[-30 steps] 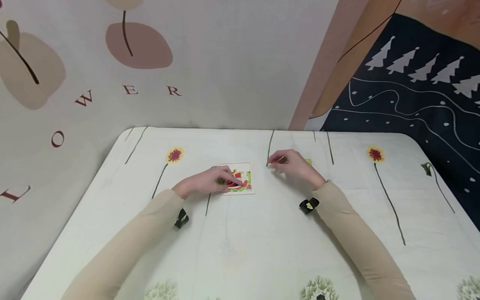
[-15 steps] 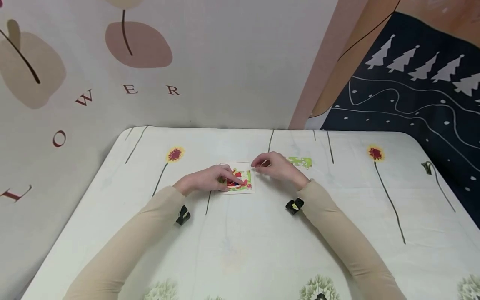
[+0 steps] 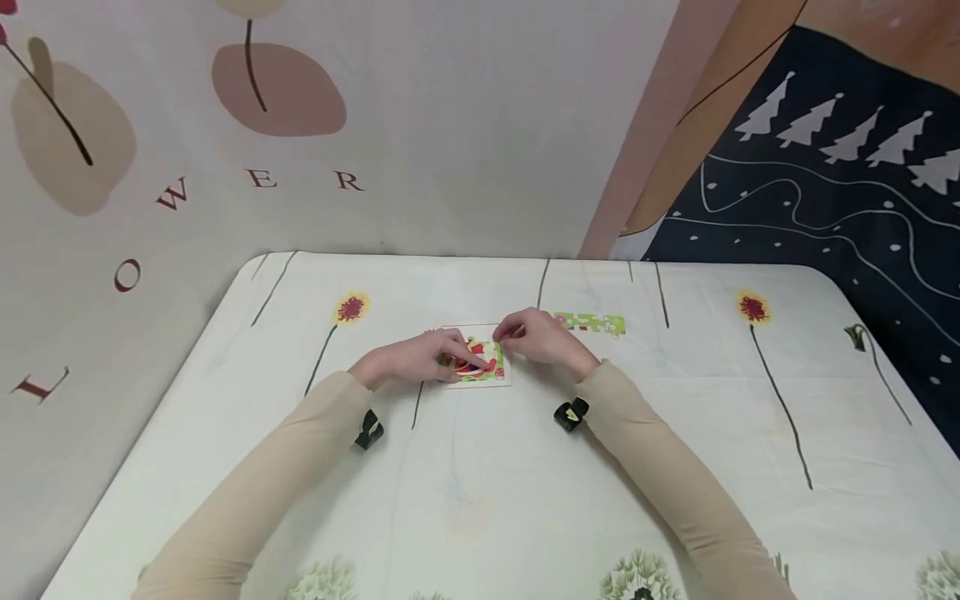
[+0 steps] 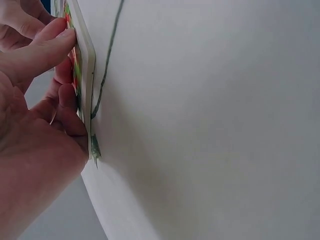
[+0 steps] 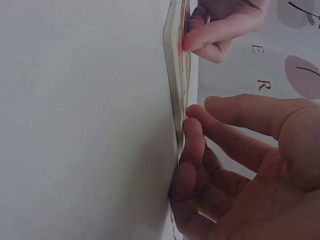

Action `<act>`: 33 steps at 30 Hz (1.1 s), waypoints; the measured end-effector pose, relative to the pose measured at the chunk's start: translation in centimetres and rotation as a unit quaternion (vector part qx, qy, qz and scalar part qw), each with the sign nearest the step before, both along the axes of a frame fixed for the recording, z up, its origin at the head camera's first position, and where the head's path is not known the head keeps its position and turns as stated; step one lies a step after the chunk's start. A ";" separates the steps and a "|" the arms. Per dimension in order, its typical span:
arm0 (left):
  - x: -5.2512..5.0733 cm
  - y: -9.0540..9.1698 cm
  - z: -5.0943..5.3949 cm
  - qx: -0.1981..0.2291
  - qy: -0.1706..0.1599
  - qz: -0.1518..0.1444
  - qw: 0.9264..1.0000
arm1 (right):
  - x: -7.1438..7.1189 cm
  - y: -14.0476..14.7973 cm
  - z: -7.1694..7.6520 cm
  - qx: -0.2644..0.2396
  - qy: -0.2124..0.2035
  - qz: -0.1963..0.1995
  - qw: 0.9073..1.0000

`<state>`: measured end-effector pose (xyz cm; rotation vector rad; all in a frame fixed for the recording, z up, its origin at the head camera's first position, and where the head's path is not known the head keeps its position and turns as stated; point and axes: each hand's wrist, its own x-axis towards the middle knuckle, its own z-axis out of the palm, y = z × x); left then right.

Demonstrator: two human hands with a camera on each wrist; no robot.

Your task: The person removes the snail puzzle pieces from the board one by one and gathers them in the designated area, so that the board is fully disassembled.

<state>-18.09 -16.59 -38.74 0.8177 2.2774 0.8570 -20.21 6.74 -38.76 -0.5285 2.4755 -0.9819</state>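
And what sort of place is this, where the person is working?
Probably an indoor corner arranged for table activities, though I cannot tell whether it is a home or a studio. A lettered backdrop rises behind the flower-print table, where a small puzzle lies.

You are in what looks like a draped corner indoors, though whether of a home or a studio you cannot tell: ahead of your flower-printed white tablecloth rises a pale backdrop with reddish lettering, and to your right a navy hanging patterned with white fir trees.
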 end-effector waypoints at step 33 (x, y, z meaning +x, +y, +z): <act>-0.1 0.3 -0.2 -0.015 -0.003 0.000 1.000 | 0.3 0.0 -0.2 -0.037 0.011 0.007 0.999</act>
